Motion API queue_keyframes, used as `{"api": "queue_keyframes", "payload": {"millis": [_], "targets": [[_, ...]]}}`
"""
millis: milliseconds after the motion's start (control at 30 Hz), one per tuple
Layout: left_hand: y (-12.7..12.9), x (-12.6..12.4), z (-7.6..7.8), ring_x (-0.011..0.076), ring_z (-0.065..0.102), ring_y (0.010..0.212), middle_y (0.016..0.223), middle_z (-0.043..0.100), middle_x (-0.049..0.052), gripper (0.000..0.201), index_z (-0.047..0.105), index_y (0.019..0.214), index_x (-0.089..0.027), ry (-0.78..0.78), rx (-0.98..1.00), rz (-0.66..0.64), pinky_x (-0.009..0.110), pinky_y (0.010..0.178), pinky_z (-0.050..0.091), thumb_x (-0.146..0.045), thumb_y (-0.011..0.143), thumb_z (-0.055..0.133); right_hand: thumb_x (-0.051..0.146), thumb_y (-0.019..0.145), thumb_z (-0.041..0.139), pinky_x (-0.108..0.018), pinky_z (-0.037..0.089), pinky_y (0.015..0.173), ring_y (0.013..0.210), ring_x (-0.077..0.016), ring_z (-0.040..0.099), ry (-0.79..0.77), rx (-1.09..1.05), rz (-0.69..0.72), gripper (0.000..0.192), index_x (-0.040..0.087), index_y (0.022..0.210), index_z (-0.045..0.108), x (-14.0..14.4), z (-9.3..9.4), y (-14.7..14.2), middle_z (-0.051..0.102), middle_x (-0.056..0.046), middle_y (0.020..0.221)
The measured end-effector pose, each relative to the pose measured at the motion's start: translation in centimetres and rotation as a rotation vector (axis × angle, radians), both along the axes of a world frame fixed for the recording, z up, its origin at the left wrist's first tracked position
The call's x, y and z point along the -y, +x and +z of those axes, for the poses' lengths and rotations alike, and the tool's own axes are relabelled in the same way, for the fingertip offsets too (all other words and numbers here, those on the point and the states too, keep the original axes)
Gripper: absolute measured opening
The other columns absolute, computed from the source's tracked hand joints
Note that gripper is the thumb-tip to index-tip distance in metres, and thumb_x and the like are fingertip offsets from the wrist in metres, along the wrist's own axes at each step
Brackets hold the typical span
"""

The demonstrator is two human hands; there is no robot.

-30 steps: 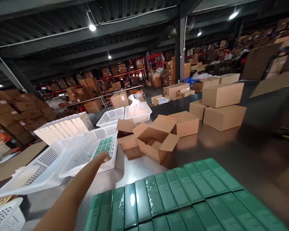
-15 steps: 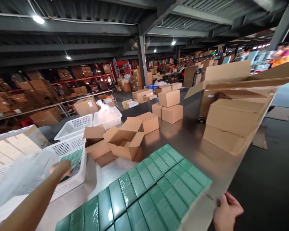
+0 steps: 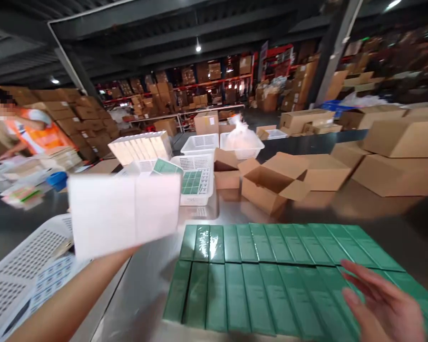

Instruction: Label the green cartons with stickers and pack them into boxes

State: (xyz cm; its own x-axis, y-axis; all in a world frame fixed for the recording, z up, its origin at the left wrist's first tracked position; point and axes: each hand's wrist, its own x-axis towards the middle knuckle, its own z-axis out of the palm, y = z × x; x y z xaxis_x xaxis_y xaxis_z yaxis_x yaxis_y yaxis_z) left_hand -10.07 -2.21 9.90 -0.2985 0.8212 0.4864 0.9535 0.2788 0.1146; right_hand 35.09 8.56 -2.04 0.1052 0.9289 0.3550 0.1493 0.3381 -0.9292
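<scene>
Two rows of shiny green boxes (image 3: 249, 285) lie side by side on the metal table. My right hand (image 3: 388, 299) hovers over their right end, fingers apart and holding nothing. At the left, my left hand (image 3: 130, 251) is mostly hidden behind a white sheet (image 3: 124, 213) with a crease down it. The sheet is raised above the table and blurred, and a curled green-printed part (image 3: 167, 167) shows behind its top right edge. Beyond it, a white perforated basket (image 3: 209, 183) holds sheets of green labels (image 3: 191, 182).
Another white basket (image 3: 17, 266) with blue-and-white printed sheets stands at the lower left. An open carton (image 3: 267, 187) and closed cartons (image 3: 395, 173) are behind the green boxes. A person in an orange vest (image 3: 39, 130) is at the far left, near a blue container (image 3: 57, 180).
The view has swung left. My left hand has come out of the basket with the white sheet. My right hand has moved from the table edge to above the green boxes.
</scene>
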Motion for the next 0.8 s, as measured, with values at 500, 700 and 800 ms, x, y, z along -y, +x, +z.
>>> {"api": "queue_keyframes", "payload": {"millis": [500,700,800], "targets": [[-1.8,16.7,-1.6,0.0238,0.066,0.116,0.127,0.068,0.009,0.057,0.055,0.139,-0.019,-0.287,-0.15,-1.0,0.028,0.098,0.056,-0.02,0.084,0.07,0.041,0.066,0.083,-0.03,0.053,0.065,0.07,-0.0165,0.067,-0.516,-0.321,1.02,0.048,0.025,0.099,0.053,9.3,3.9,-27.8,0.067,0.002,0.078],[-5.3,17.0,-5.0,0.0214,0.068,0.108,0.113,0.073,0.006,0.015,0.069,0.099,-0.023,0.081,-0.104,-0.334,0.033,0.09,0.055,-0.018,0.087,0.06,0.036,0.061,0.083,-0.023,0.045,0.052,0.053,-0.0098,0.055,-0.468,-0.473,0.789,0.045,0.023,0.087,0.05,10.5,2.7,-30.4,0.057,0.008,0.068],[-4.4,18.6,-5.9,0.0278,0.062,0.104,0.107,0.067,0.014,0.012,0.061,0.098,-0.017,0.303,-0.008,0.022,0.039,0.081,0.052,-0.024,0.088,0.061,0.035,0.061,0.083,-0.021,0.044,0.05,0.054,-0.0074,0.053,-0.464,-0.568,0.618,0.049,0.025,0.092,0.047,10.4,3.0,-30.1,0.054,0.009,0.076]]}}
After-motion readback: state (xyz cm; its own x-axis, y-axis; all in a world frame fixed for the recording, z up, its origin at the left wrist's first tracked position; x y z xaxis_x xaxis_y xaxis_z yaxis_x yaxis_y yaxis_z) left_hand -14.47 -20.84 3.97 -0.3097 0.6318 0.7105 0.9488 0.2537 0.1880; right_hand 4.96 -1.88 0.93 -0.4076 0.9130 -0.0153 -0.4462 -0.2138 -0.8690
